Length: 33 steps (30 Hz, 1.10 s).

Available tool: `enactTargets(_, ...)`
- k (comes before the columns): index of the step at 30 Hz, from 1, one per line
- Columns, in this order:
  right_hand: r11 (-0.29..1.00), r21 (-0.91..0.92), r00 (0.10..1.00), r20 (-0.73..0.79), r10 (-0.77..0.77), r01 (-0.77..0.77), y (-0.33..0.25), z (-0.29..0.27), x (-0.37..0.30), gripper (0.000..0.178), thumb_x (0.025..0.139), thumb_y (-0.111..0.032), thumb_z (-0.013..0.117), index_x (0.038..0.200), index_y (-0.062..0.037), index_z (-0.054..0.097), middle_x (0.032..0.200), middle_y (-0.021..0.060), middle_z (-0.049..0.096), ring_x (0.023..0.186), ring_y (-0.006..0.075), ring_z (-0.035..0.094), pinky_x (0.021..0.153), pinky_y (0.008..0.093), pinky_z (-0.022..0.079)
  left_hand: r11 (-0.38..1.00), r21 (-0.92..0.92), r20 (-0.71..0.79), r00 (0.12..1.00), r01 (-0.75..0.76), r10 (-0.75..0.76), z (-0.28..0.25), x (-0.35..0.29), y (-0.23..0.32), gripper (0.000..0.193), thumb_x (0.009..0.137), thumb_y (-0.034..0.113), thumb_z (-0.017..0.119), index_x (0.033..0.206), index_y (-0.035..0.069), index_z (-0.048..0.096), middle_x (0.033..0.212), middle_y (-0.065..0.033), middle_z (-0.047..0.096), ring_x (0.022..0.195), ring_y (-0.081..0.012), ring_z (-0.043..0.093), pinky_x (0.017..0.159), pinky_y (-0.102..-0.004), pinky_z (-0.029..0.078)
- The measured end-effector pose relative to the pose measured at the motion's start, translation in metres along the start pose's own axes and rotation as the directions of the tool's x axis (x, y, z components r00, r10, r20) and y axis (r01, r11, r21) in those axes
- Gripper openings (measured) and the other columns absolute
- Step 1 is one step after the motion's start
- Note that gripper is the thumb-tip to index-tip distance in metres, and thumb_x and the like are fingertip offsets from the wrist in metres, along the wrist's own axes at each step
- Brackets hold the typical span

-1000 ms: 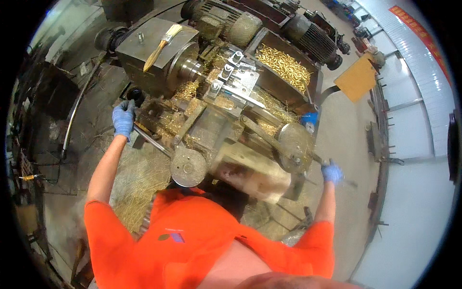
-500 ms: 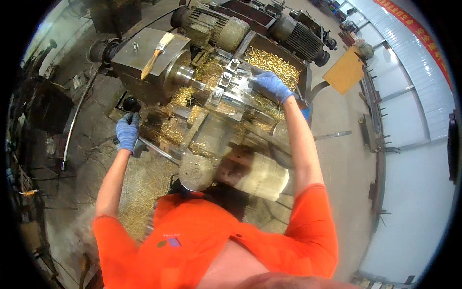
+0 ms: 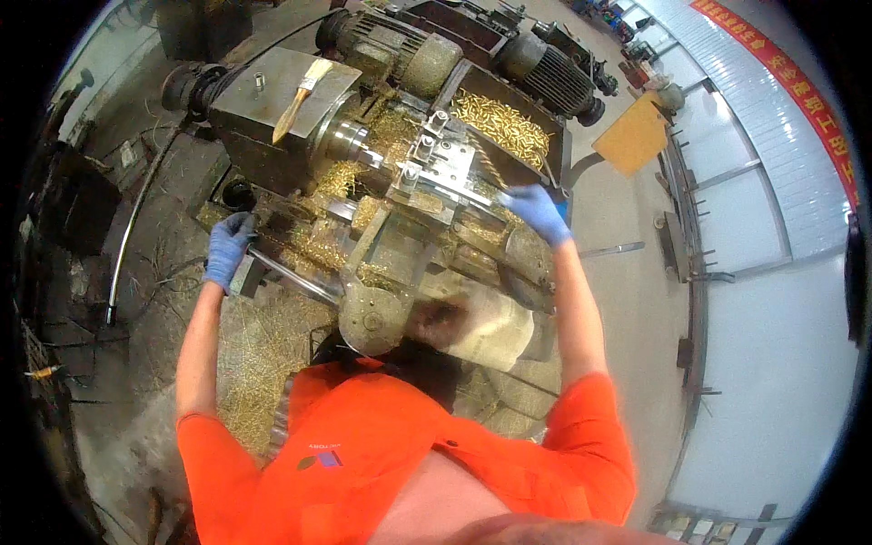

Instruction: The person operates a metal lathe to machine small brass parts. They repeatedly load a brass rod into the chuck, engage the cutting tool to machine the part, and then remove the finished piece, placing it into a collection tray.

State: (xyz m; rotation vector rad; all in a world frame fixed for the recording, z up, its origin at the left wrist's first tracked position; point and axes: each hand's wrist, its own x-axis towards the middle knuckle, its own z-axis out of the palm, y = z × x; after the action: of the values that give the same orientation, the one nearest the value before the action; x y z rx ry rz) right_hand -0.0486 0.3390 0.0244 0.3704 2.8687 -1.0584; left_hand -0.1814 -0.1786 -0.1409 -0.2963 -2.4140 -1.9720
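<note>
My left hand (image 3: 229, 250), in a blue glove with dark-stained fingertips, is closed in a pinch; what lies inside it is hidden. Beside its palm is the end of a bare metal lever (image 3: 295, 277), which slopes to a round housing (image 3: 371, 320) on a small lathe. My right hand (image 3: 538, 214), gloved too and slightly blurred, has its fingers closed at the lower end of a thin brownish rod (image 3: 487, 163). That rod slants up toward the bolted tool block (image 3: 445, 156). Left of the block, the metal spindle (image 3: 350, 143) juts from the grey headstock (image 3: 272, 95).
Several small brass pieces fill a metal tray (image 3: 565, 150) behind the tool block. A brush (image 3: 300, 102) lies on the headstock. Brass chips (image 3: 336, 180) coat the machine bed. Electric motors (image 3: 549, 77) stand at the back, and a brown board (image 3: 631, 134) is at the right.
My right hand has come back from beside the tool block, nearer and to the right, uncovering the brownish rod. My left hand has shifted slightly left, as has the lever's end beside it.
</note>
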Motion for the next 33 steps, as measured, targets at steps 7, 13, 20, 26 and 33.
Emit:
enactTargets(7, 0.974, -0.087, 0.946, -0.272, 0.179, -0.209, 0.184, -0.041, -0.232, 0.033, 0.086, -0.027, 0.053, 0.108, -0.0026, 0.06, 0.104, 0.0099, 0.063, 0.089, 0.021, 0.061, 0.082, 0.0344, 0.047, 0.582, 0.813, 0.024, 0.997, 0.026, -0.079, -0.087, -0.004, -0.019, 0.037, 0.079, 0.031, 0.063, 0.106, 0.005, 0.06, 0.095, -0.0124, 0.065, 0.08, -0.0261, 0.063, 0.073, -0.035, 0.048)
enactTargets(13, 0.634, -0.1, 0.584, -0.517, 0.625, -0.767, 0.236, -0.017, -0.3, 0.036, 0.073, -0.026, 0.069, 0.1, -0.0016, 0.065, 0.095, 0.0128, 0.067, 0.085, 0.0189, 0.063, 0.076, 0.0311, 0.048, 0.229, 0.946, 0.29, 0.913, -0.228, -0.287, -0.077, -0.019, -0.049, 0.032, 0.076, 0.038, 0.06, 0.096, 0.013, 0.064, 0.084, -0.0138, 0.064, 0.075, -0.0347, 0.06, 0.066, -0.0416, 0.049)
enactTargets(20, 0.79, 0.103, 0.675, -0.46, 0.576, -0.604, 0.215, 0.007, -0.288, 0.036, 0.075, -0.026, 0.07, 0.097, 0.0023, 0.065, 0.088, 0.0133, 0.067, 0.077, 0.0172, 0.063, 0.073, 0.0301, 0.049, 0.569, 0.807, -0.378, 0.878, 0.157, 0.294, 0.0, -0.071, -0.118, 0.038, 0.08, 0.045, 0.054, 0.091, 0.009, 0.064, 0.081, -0.0158, 0.064, 0.075, -0.0354, 0.062, 0.063, -0.0432, 0.048)
enactTargets(26, 0.872, 0.02, 0.735, -0.529, 0.424, -0.489, 0.159, -0.019, -0.246, 0.033, 0.077, -0.023, 0.069, 0.097, 0.0034, 0.064, 0.086, 0.011, 0.067, 0.075, 0.0138, 0.062, 0.07, 0.0279, 0.049, 0.336, 0.923, 0.277, 0.928, -0.187, -0.247, -0.069, -0.027, -0.079, 0.03, 0.074, 0.033, 0.059, 0.092, 0.01, 0.063, 0.085, -0.0175, 0.063, 0.08, -0.0371, 0.06, 0.068, -0.0438, 0.048)
enactTargets(33, 0.992, 0.03, 0.884, -0.452, 0.122, -0.121, 0.035, -0.013, -0.146, 0.029, 0.075, -0.023, 0.07, 0.091, 0.0016, 0.066, 0.077, 0.008, 0.066, 0.067, 0.0098, 0.058, 0.064, 0.0261, 0.048, 0.257, 0.965, 0.147, 0.92, -0.053, -0.363, -0.094, -0.028, -0.024, 0.031, 0.077, 0.034, 0.059, 0.097, 0.01, 0.062, 0.09, -0.0166, 0.063, 0.084, -0.0351, 0.06, 0.073, -0.0431, 0.048)
